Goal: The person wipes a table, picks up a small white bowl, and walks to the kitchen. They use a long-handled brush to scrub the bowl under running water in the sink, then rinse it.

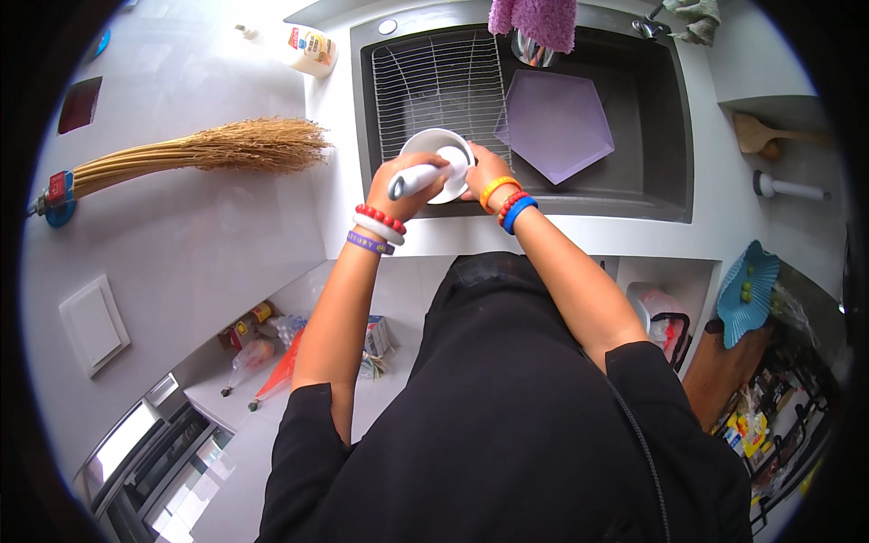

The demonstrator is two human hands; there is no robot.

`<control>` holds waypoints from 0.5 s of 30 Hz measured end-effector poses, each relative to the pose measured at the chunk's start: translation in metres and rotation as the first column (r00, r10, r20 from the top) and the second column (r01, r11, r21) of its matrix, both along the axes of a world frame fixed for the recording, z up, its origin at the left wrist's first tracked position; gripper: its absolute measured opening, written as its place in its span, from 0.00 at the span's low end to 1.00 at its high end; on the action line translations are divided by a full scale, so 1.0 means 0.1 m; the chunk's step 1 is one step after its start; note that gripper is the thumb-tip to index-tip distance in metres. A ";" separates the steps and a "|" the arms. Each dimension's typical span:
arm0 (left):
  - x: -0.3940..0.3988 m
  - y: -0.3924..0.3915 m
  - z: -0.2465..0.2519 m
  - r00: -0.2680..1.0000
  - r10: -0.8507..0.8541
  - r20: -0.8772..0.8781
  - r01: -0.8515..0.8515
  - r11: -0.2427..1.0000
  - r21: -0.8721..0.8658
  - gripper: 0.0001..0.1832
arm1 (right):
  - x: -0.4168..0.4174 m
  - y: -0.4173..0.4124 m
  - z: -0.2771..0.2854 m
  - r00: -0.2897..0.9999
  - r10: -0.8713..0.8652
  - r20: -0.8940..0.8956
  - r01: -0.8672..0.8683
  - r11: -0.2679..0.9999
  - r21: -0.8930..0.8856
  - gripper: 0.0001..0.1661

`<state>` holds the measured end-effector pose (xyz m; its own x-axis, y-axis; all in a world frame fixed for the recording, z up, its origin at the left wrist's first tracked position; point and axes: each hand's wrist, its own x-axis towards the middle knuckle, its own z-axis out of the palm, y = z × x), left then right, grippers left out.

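Over the near left part of the dark sink (pixel 655 136), my left hand (pixel 407 178) grips the white and grey handle of a brush (pixel 417 182). The brush's head is inside a white bowl (pixel 431 140), where its bristles are hidden. My right hand (pixel 487 170) holds the bowl by its right side, fingers around the rim. Below the bowl a wire rack (pixel 434 75) covers the sink's left part. A purple five-sided tray (pixel 560 122) lies in the sink to the right of my right hand.
A pink fluffy cloth (pixel 536 24) hangs at the sink's back edge over a shiny metal part (pixel 533 51). A pump bottle (pixel 312 51) stands at the back left. A straw broom (pixel 258 144) is on the left wall. On the right are a wooden spatula (pixel 753 134) and a white-handled brush (pixel 791 188).
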<state>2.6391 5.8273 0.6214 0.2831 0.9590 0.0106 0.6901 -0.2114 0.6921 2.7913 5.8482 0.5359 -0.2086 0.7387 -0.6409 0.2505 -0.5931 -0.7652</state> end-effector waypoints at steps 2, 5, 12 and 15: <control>-0.01 0.06 0.01 0.998 0.041 -0.056 -0.040 0.999 0.020 0.12 | 0.02 0.00 0.07 1.000 0.007 0.012 -0.007 0.999 -0.031 0.30; -0.02 0.10 0.19 0.967 0.077 -0.243 -0.099 0.992 -0.083 0.12 | 0.01 0.00 0.13 0.999 0.000 0.040 0.000 1.000 -0.015 0.30; 0.10 0.18 0.10 0.808 0.573 0.139 -0.427 0.731 -0.532 0.11 | 0.00 -0.01 0.08 0.999 -0.016 0.041 0.015 1.000 0.021 0.31; 0.00 0.12 -0.03 0.674 0.644 0.363 -0.418 0.737 -0.531 0.12 | 0.01 -0.01 -0.07 1.000 -0.022 0.005 0.022 0.998 0.057 0.31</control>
<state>2.6392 5.8391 0.6179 -0.2166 0.8912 -0.3987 0.1315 0.4313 0.8926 2.7922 5.8467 0.5286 -0.1887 0.7782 -0.5990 0.2422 -0.5543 -0.7963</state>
